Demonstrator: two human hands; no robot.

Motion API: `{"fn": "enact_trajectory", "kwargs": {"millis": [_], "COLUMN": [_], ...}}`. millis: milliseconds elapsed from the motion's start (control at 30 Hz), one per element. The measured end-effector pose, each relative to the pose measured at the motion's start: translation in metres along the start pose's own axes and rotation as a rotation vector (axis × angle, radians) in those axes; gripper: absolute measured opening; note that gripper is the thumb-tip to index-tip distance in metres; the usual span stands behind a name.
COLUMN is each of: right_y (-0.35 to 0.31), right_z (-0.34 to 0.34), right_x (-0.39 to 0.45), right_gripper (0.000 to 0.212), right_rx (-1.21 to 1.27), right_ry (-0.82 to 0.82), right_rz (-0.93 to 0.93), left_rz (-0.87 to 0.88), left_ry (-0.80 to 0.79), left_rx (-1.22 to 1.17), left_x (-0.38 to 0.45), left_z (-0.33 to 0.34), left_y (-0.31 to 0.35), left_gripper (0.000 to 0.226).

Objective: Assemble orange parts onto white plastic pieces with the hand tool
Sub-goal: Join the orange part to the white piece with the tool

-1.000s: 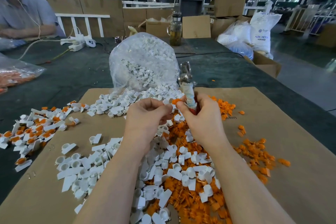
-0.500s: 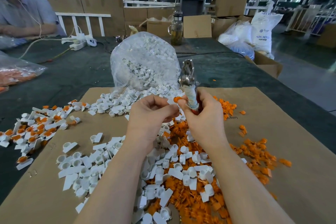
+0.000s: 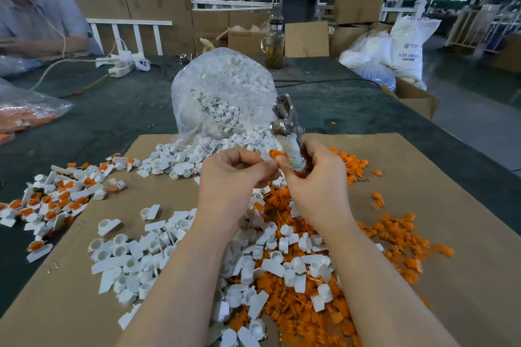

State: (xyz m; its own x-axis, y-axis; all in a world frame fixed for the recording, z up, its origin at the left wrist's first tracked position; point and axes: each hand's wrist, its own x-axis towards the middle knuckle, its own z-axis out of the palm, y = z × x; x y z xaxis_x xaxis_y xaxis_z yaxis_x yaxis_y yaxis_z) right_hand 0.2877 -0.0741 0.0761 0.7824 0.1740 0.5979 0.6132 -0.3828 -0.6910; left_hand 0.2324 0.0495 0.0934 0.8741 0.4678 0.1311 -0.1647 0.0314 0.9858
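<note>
My left hand (image 3: 231, 180) is curled and pinches a small white plastic piece (image 3: 265, 155) at its fingertips. Right beside it my right hand (image 3: 315, 177) grips the wrapped handle of a metal plier-like hand tool (image 3: 285, 124), jaws pointing up, and holds an orange part (image 3: 275, 153) at the white piece between thumb and finger. Under my forearms lies a mixed heap of loose white pieces (image 3: 158, 251) and orange parts (image 3: 394, 236) on a brown cardboard sheet (image 3: 451, 205).
A clear bag of white pieces (image 3: 222, 90) stands behind my hands. White pieces with orange parts fitted (image 3: 53, 200) are piled at the left. Another bag (image 3: 25, 113) lies far left, near a seated person (image 3: 33, 20). A glass jar (image 3: 275, 42), boxes and sacks stand beyond.
Both hands have risen slightly together with the tool. The orange part stays between the fingertips at the white piece.
</note>
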Motion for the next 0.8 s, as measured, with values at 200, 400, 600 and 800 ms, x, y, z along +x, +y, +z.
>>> {"fn": "enact_trajectory", "kwargs": {"millis": [200,400,600,800], "right_y": [0.0015,-0.0001,-0.0005,-0.0011], "right_z": [-0.0024,-0.0024,-0.002,-0.0019], "right_x": [0.0009,0.0007,0.0003,0.0018], "right_gripper": [0.018,0.029,0.012,0.012], "right_rx": [-0.037,-0.07,-0.094,-0.027], "right_ry": [-0.02,-0.016,-0.01,-0.04], "right_rz": [0.011,0.004,-0.012,0.021], "left_rz": [0.046,0.065,0.081,0.055], "left_ry": [0.009,0.026,0.031,0.049], "left_rx": [0.162,0.204,0.263,0.234], "left_x": [-0.0012,-0.0036,-0.0049,-0.005], "left_z": [0.0005,0.0005,0.0023,0.0032], "left_y": [0.0002,0.0025,0.0033,0.0043], "left_gripper": [0.018,0.019,0.013,0.012]}}
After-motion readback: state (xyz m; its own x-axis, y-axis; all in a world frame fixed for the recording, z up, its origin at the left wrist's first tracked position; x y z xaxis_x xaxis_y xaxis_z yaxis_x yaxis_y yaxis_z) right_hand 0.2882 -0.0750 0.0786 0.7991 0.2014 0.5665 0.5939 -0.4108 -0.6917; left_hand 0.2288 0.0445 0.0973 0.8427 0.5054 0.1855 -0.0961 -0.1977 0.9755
